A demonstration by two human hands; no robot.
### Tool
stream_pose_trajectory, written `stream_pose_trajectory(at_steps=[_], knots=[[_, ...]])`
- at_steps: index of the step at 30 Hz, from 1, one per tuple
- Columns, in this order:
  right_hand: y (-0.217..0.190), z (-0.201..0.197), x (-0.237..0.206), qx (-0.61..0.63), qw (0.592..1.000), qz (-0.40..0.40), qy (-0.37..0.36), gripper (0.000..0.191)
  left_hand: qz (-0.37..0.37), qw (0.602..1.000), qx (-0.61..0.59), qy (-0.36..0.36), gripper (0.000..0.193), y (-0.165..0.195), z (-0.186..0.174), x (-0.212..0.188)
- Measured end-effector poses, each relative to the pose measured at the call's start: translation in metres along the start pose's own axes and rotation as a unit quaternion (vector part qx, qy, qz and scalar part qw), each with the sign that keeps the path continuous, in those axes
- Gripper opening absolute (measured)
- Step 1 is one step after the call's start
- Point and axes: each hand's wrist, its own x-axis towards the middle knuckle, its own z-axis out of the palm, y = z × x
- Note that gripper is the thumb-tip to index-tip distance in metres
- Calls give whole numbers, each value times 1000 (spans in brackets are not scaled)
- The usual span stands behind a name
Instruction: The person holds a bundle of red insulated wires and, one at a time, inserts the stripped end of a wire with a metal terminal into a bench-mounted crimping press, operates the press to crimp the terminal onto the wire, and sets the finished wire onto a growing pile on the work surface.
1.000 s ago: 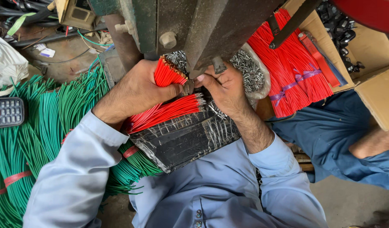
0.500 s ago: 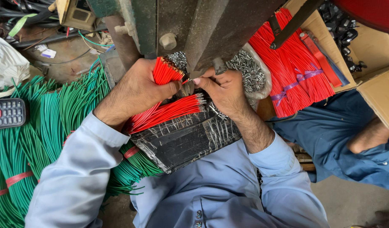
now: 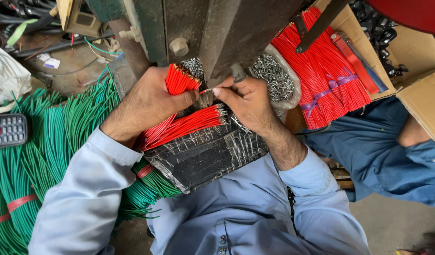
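The left hand (image 3: 149, 101) is clenched around a bunch of short red wires (image 3: 179, 80), their cut ends fanning upward just beside the thumb. The right hand (image 3: 245, 101) is narrowed to a pinch: thumb and forefinger hold a single red wire (image 3: 205, 90) by its end, between the two hands and right under the dark metal machine (image 3: 217, 33) that fills the top of the view. Below the hands, a second bunch of red wires (image 3: 189, 125) lies across a black taped board (image 3: 203, 156) resting on the person's lap, its bare ends pointing toward the right hand.

Behind the right hand sits a clear bag of small metal terminals (image 3: 274, 80). To the right of it, a large bundle of red wires (image 3: 326, 71) tied with a purple band lies in a cardboard box (image 3: 425, 94). On the left, long bundles of green wires (image 3: 42, 141) spread across the floor, some bound with red tape, and one end tucks under the black board. A keypad phone (image 3: 8, 130) rests on the green wires at the far left edge. Both sleeves are pale blue; another person's darker blue clothing shows at the right.
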Motion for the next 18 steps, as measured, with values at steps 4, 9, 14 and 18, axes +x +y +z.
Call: stream_pose_trajectory(at_steps=[4,9,14,18], knots=[[-26,-13,-10,-21,999,-38,-32,12,30,999,20,-19,14,3,-1,0],[-49,-42,-25,-288,955,-13,-66,15,-8,1000,-1,-29,12,1,-1,0],[-38,-44,-29,-317,945,-46,-67,14,40,999,4,-35,15,1,0,1],[-30,-48,-39,-286,956,-39,-52,12,40,998,13,-42,18,5,0,0]])
